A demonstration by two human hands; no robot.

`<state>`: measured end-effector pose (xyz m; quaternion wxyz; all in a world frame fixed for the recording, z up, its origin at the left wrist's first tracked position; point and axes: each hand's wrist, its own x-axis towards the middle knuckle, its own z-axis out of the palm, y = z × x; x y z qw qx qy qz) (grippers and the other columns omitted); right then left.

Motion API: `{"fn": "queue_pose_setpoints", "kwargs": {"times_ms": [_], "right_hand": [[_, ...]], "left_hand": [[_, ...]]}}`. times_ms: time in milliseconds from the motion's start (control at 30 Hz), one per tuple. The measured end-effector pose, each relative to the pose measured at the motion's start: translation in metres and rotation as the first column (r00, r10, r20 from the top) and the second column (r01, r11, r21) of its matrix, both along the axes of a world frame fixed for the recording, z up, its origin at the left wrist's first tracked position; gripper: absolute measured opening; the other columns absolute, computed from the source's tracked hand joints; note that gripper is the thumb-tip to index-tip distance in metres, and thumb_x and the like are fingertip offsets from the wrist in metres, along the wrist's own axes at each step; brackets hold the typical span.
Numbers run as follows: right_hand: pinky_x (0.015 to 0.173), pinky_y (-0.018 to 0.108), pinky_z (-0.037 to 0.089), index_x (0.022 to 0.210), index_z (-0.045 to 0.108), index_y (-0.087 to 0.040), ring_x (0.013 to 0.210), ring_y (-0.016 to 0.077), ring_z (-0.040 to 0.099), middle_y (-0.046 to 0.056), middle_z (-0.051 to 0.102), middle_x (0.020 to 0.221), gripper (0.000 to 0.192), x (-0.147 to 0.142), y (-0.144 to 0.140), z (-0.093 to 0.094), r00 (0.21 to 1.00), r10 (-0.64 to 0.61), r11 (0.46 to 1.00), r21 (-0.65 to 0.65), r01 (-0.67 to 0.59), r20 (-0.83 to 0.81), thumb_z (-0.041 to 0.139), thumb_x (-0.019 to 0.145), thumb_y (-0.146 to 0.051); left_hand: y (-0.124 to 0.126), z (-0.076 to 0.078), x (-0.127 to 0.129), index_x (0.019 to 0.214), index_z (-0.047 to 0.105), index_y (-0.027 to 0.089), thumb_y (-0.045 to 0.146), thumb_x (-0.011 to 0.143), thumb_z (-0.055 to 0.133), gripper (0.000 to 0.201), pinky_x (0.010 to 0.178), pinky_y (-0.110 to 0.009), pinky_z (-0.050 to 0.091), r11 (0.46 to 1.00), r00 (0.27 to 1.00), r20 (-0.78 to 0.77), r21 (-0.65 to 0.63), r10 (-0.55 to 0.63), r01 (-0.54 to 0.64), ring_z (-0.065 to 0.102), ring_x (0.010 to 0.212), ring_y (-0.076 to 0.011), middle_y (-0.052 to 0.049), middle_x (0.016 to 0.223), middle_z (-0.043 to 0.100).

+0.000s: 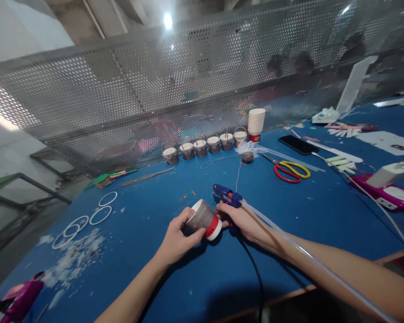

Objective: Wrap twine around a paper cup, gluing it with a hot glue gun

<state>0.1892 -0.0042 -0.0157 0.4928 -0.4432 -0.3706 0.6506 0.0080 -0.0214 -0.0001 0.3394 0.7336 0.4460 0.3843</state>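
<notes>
My left hand [179, 237] is wrapped around a paper cup [204, 217] that lies tilted, its side wound with grey cord except for a red and white band at one end. My right hand [237, 217] grips a blue hot glue gun [227, 195] just right of the cup. A long clear glue stick [289, 244] runs out of the gun's back over my right forearm. The gun's nozzle points left, above the cup. Beyond them, a ball of grey cord [248, 157] trails a strand toward my right hand; where the strand ends is hidden.
Several cord-wrapped cups [201, 149] with handles line the perforated metal screen [128, 89], beside a stack of paper cups [256, 123]. Scissors [289, 171], a phone [298, 145] and a magenta power strip [387, 193] lie right. White rings [101, 215] and scraps [76, 258] lie left.
</notes>
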Motion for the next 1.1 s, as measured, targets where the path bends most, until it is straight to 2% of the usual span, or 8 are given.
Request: {"fn": "queue_pose_setpoints", "kwargs": {"times_ms": [133, 233, 400, 500, 600, 667, 933, 1100], "right_hand": [[0.039, 0.020, 0.030, 0.055, 0.050, -0.019, 0.041, 0.0067, 0.040, -0.005, 0.049, 0.050, 0.017, 0.002, 0.001, 0.002, 0.999, -0.036, 0.996, 0.076, 0.035, 0.012, 0.061, 0.064, -0.029], [0.042, 0.022, 0.030, 0.054, 0.050, -0.019, 0.043, 0.0082, 0.040, -0.005, 0.047, 0.048, 0.018, 0.006, 0.002, 0.002, 0.992, -0.078, 0.989, 0.134, 0.064, 0.103, 0.060, 0.066, -0.029], [0.052, 0.025, 0.037, 0.061, 0.054, -0.019, 0.052, 0.0113, 0.045, -0.004, 0.053, 0.056, 0.016, 0.014, 0.007, -0.003, 0.949, -0.177, 0.958, 0.266, 0.105, 0.262, 0.060, 0.067, -0.032], [0.059, 0.026, 0.041, 0.066, 0.057, -0.019, 0.058, 0.0133, 0.050, -0.002, 0.057, 0.062, 0.016, 0.018, 0.008, -0.004, 0.923, -0.207, 0.923, 0.376, 0.076, 0.323, 0.060, 0.070, -0.034], [0.060, 0.027, 0.042, 0.069, 0.057, -0.019, 0.059, 0.0143, 0.052, -0.001, 0.058, 0.063, 0.018, 0.020, 0.007, -0.003, 0.898, -0.229, 0.890, 0.455, 0.036, 0.376, 0.058, 0.073, -0.036], [0.059, 0.026, 0.042, 0.069, 0.055, -0.019, 0.058, 0.0142, 0.051, 0.000, 0.057, 0.063, 0.019, 0.020, 0.006, -0.002, 0.882, -0.244, 0.878, 0.478, 0.026, 0.402, 0.057, 0.075, -0.037], [0.058, 0.025, 0.038, 0.071, 0.051, -0.020, 0.057, 0.0127, 0.044, -0.002, 0.051, 0.063, 0.020, 0.019, 0.000, -0.003, 0.836, -0.277, 0.820, 0.570, -0.050, 0.473, 0.055, 0.081, -0.037], [0.058, 0.025, 0.037, 0.072, 0.050, -0.021, 0.058, 0.0128, 0.043, -0.002, 0.050, 0.063, 0.021, 0.021, -0.004, 0.002, 0.822, -0.286, 0.815, 0.576, -0.061, 0.492, 0.055, 0.083, -0.037]], "left_hand": [[0.000, -0.001, 0.002, 0.074, 0.060, 0.017, 0.026, 0.077, 0.061, 0.010, 0.065, -0.026, 0.042, 0.997, 0.996, -0.077, 0.067, -0.034, 0.040, 0.052, 0.069, -0.0144, -0.001, 0.073, 0.056], [-0.001, 0.002, 0.004, 0.085, 0.064, 0.017, 0.027, 0.081, 0.060, 0.012, 0.070, -0.027, 0.045, 0.996, 0.992, -0.127, 0.084, -0.022, 0.033, 0.055, 0.074, -0.0157, -0.003, 0.081, 0.061], [-0.001, 0.011, 0.004, 0.076, 0.065, 0.019, 0.029, 0.079, 0.065, 0.010, 0.077, -0.032, 0.047, 0.986, 0.980, -0.201, 0.160, -0.002, 0.035, 0.057, 0.084, -0.0198, -0.005, 0.080, 0.066], [-0.001, 0.014, 0.006, 0.086, 0.067, 0.020, 0.029, 0.078, 0.064, 0.012, 0.075, -0.032, 0.048, 0.994, 0.978, -0.204, 0.110, 0.038, -0.015, 0.059, 0.082, -0.0197, -0.005, 0.085, 0.068], [-0.004, 0.013, 0.009, 0.104, 0.064, 0.019, 0.027, 0.078, 0.060, 0.027, 0.066, -0.029, 0.049, 0.995, 0.983, -0.159, -0.022, 0.092, -0.096, 0.060, 0.074, -0.0164, -0.006, 0.096, 0.068], [-0.006, 0.013, 0.012, 0.108, 0.061, 0.019, 0.027, 0.077, 0.058, 0.032, 0.060, -0.027, 0.048, 0.989, 0.986, -0.130, -0.096, 0.102, -0.115, 0.056, 0.064, -0.0127, -0.004, 0.093, 0.067], [-0.008, 0.017, 0.017, 0.096, 0.060, 0.017, 0.029, 0.071, 0.061, 0.027, 0.066, -0.027, 0.046, 0.984, 0.989, -0.078, -0.121, 0.123, -0.132, 0.054, 0.067, -0.0136, 0.000, 0.076, 0.060], [-0.007, 0.013, 0.017, 0.088, 0.059, 0.018, 0.025, 0.068, 0.060, 0.022, 0.064, -0.027, 0.044, 0.983, 0.989, -0.087, -0.132, 0.119, -0.129, 0.052, 0.064, -0.0137, 0.002, 0.070, 0.057]]}}
